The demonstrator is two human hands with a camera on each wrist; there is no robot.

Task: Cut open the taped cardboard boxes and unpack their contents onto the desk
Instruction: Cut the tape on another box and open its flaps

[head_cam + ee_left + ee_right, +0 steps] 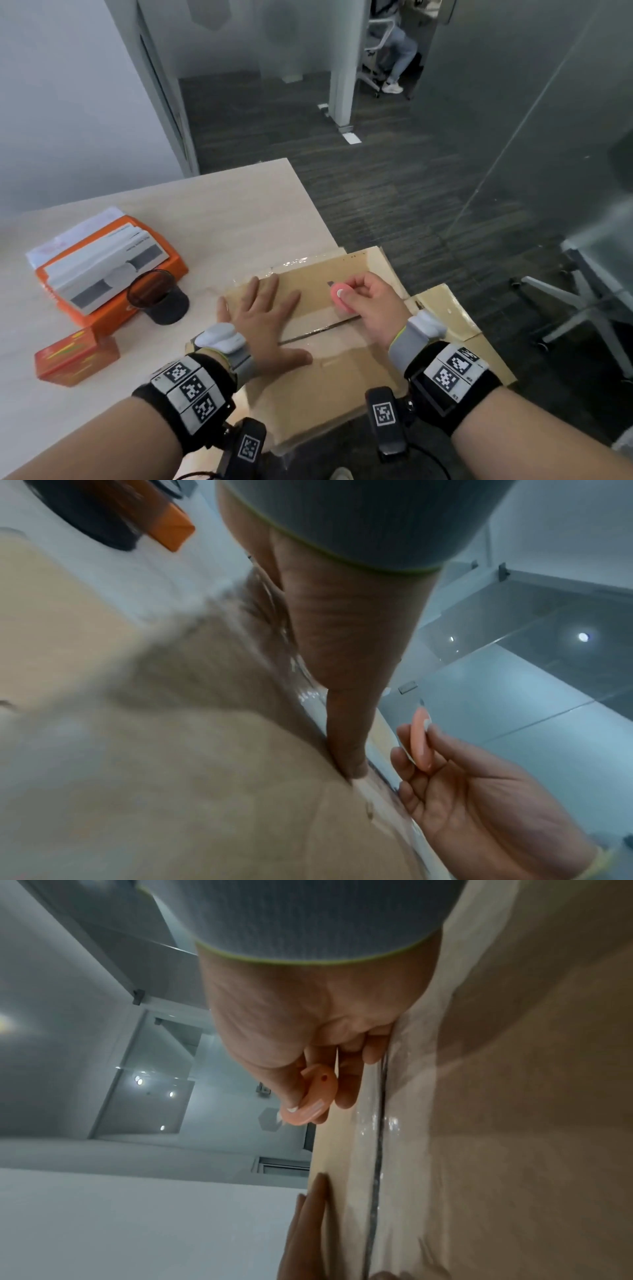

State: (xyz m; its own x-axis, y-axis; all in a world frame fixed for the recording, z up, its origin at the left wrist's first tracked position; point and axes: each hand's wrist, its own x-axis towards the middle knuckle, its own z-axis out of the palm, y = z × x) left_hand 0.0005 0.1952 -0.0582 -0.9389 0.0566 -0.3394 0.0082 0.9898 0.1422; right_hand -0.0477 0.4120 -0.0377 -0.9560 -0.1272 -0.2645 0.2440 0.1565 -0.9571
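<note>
I see bare forearms, each wrapped in a black wristband [191, 394] carrying white panels with square black-and-white coded markers. Beyond each band, toward the hand, sits a grey ribbed cuff [406, 346] edged in yellow-green, topped by a white pod [222, 337]. Below each band hangs a black camera block [385, 419] with thin cables.

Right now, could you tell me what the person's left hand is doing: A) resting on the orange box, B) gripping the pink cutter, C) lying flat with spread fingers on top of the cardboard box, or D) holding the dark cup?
C: the left hand lies flat, fingers spread, on the cardboard box, while the right hand pinches the pink cutter.
</note>
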